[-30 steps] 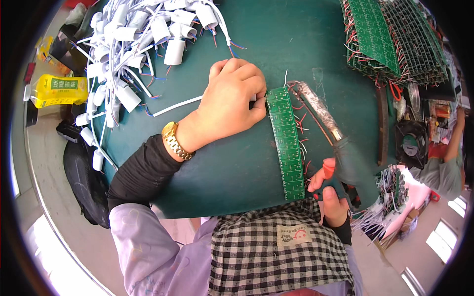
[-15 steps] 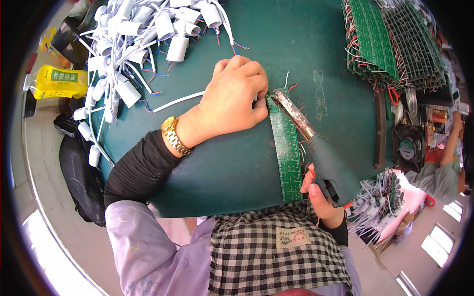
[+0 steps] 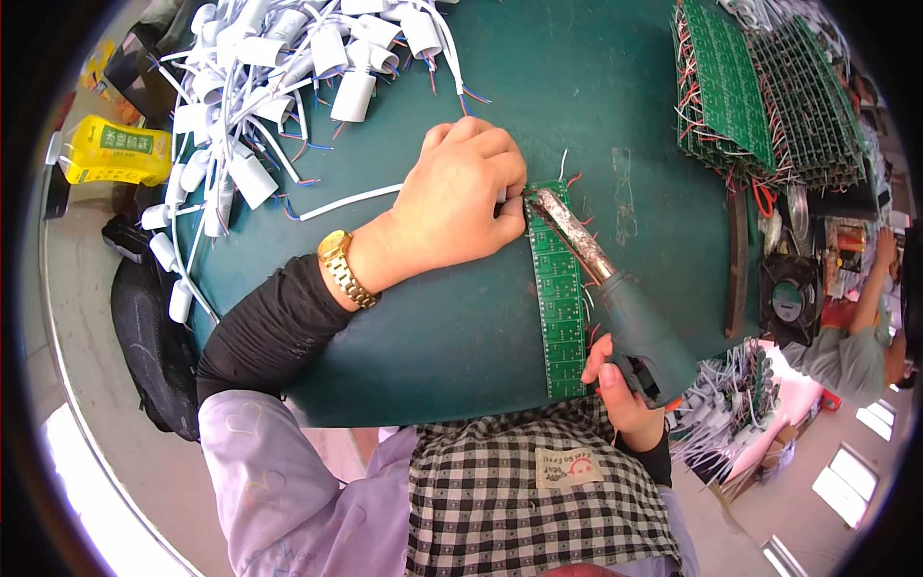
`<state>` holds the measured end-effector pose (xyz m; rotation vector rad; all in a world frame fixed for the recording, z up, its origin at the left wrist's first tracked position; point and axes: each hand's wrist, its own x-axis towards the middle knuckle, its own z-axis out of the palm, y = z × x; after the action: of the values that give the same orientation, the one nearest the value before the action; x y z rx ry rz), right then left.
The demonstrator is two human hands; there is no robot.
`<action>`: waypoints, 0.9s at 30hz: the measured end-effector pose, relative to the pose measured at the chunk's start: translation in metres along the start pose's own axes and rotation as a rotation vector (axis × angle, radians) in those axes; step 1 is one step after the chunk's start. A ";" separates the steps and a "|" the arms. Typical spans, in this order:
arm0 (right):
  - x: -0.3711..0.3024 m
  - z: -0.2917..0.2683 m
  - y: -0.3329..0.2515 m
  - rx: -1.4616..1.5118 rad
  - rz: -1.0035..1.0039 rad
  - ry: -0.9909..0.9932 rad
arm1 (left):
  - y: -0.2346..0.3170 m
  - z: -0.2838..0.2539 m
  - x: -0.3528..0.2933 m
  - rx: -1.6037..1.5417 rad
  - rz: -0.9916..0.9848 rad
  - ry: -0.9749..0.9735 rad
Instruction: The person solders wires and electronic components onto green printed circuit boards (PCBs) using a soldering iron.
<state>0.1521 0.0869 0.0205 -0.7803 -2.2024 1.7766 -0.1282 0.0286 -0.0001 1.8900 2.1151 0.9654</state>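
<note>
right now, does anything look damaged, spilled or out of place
No spill shows. The blotchy, stained metal barrel of the dark green soldering tool in the right hand looks worn; a clear, tapelike rectangular patch mars the green tabletop right of the barrel.

A dark green surface [image 3: 433,365] fills the middle, its top well lit. Pale grey floor [image 3: 87,269] shows beyond its left edge, with strong white glare [image 3: 91,471] at lower left. At lower right, 3 bright white rectangles [image 3: 846,486] stand out; whether windows or lamps, cannot be told.
</note>
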 end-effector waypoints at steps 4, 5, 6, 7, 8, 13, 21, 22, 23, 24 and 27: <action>-0.007 0.007 0.001 0.249 0.036 0.068 | 0.001 0.002 0.001 0.010 0.024 0.036; -0.008 0.007 0.000 0.307 0.043 0.117 | 0.001 0.003 0.001 0.010 0.032 0.050; -0.008 0.007 -0.002 0.365 0.049 0.166 | 0.001 0.004 0.001 0.010 0.028 0.052; -0.008 0.007 -0.002 0.363 0.050 0.162 | 0.000 0.004 0.001 0.011 0.027 0.056; -0.008 0.007 -0.001 0.397 0.025 0.194 | 0.000 0.003 0.001 0.011 0.026 0.060; -0.012 0.006 0.005 0.407 -0.018 0.265 | 0.002 0.003 -0.001 0.033 0.017 0.048; -0.021 0.012 0.012 0.736 -0.075 0.323 | 0.000 0.003 0.000 0.047 0.023 0.034; -0.021 0.013 0.011 0.840 -0.083 0.315 | 0.000 0.003 0.000 0.048 0.029 0.044; -0.021 0.015 0.006 0.850 -0.089 0.314 | 0.000 0.002 0.001 0.051 0.037 0.054; -0.020 0.019 -0.001 0.983 -0.074 0.358 | 0.000 0.002 0.001 0.067 0.042 0.048; -0.013 0.029 -0.012 1.171 -0.089 0.396 | 0.003 0.004 0.007 0.061 0.056 0.054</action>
<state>0.1460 0.0542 0.0263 -0.6078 -0.6829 2.1487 -0.1256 0.0368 0.0006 1.9841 2.1553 0.9846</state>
